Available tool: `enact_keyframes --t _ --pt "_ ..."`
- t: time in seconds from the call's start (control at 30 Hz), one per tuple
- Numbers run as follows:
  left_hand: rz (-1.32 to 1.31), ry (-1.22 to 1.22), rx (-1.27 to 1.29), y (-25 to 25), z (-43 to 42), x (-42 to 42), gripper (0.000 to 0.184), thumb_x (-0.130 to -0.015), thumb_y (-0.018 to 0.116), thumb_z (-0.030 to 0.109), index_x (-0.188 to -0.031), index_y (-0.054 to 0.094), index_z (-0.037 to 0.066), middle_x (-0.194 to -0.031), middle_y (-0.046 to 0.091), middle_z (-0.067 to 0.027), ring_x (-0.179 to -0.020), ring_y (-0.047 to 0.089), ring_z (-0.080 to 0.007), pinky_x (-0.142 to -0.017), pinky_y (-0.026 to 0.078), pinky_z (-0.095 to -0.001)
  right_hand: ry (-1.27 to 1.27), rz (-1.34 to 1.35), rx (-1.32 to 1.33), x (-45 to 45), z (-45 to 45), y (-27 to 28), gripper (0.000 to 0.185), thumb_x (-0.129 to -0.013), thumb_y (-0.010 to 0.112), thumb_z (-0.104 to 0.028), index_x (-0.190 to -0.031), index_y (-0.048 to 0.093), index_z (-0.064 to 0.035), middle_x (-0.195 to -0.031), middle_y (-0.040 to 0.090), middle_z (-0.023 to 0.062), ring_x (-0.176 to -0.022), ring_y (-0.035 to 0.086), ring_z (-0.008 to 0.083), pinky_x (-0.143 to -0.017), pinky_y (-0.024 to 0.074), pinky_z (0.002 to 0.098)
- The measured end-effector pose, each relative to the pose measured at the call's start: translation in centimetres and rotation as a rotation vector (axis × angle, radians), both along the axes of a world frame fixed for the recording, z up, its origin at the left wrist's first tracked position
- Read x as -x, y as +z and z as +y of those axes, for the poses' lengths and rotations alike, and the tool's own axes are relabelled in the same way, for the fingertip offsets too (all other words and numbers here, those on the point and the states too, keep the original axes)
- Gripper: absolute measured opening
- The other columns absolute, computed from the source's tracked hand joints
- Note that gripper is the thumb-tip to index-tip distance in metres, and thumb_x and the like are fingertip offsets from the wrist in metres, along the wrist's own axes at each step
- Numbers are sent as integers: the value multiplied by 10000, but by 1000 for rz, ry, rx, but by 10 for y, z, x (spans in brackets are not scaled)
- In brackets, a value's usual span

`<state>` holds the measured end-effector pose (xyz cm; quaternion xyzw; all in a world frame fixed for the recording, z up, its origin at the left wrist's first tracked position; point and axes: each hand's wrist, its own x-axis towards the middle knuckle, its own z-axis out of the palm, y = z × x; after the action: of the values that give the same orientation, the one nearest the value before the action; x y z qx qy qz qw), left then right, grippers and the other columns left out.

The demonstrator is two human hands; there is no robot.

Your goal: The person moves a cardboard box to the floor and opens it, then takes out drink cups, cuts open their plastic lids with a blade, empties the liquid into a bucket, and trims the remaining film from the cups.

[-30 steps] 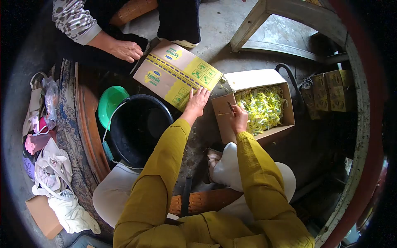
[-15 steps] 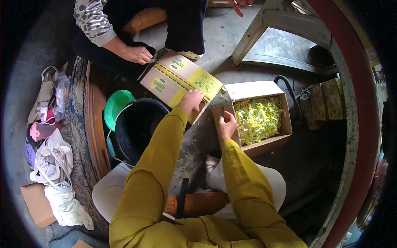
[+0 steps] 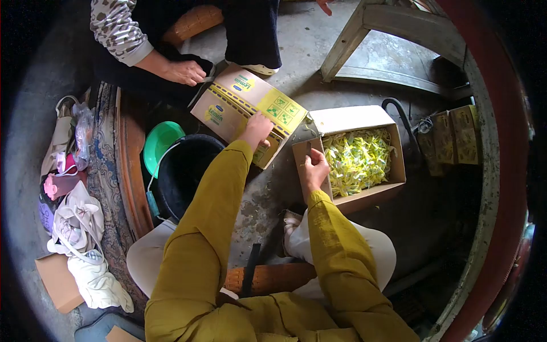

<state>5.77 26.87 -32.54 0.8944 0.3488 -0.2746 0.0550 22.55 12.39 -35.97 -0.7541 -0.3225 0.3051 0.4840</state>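
Observation:
A cardboard carton printed with lemon pictures and yellow bands lies on the floor ahead of me. My left hand is closed on the raised edge of its near top flap, and a dark gap shows along the seam. Inside, at the near end, yellow printed surfaces are partly visible. Between the fingers of my right hand is a small dark flat strip, its kind too small to make out. That hand is beside an open box filled with yellow-green shredded-looking pieces.
Opposite me, another person's hand is at the carton's far corner. A black bucket and a green basin stand to the left. Bags lie farther left; a wooden frame and small yellow boxes are on the right.
My left hand has shifted to the carton's near flap and lifted its edge, widening the gap along the seam. My right hand has hardly moved.

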Motion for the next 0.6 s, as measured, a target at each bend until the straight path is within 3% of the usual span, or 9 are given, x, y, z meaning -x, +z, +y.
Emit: enact_keyframes --t 0.17,0.3,0.33,0.53,0.6 --pt "-179 -22 8 11 -16 33 359 -633 720 359 -852 597 102 -887 584 -65 -868 576 -216 -669 451 -343 12 2 -34 3 0 3 216 -708 608 -5 -924 614 8 -826 647 98 -719 621 147 -678 491 265" --pt "-199 102 -140 33 -49 32 461 -599 750 347 -941 539 121 -891 541 -42 -928 517 -220 -807 419 -390 37 2 -33 12 0 16 213 -704 611 -4 -917 620 10 -817 648 101 -709 622 152 -673 493 265" --pt "-136 152 -122 36 -53 29 498 -609 739 366 -991 518 136 -947 549 -35 -969 502 -214 -924 343 -431 36 2 -41 14 0 18 204 -704 610 -4 -908 625 7 -819 648 107 -705 622 153 -669 493 265" --pt "-27 362 -195 46 -78 21 492 -654 716 345 -1016 498 92 -1000 554 -52 -1008 497 -226 -1018 203 -463 51 8 -78 32 -3 40 265 -706 608 -11 -971 596 -2 -802 646 102 -700 618 159 -674 490 275" --pt "-47 364 -229 44 -83 26 510 -617 731 350 -1011 530 97 -980 583 -54 -1017 502 -226 -1022 202 -468 90 11 -69 34 -4 42 298 -702 614 -25 -998 581 -5 -792 642 94 -688 613 161 -674 488 279"
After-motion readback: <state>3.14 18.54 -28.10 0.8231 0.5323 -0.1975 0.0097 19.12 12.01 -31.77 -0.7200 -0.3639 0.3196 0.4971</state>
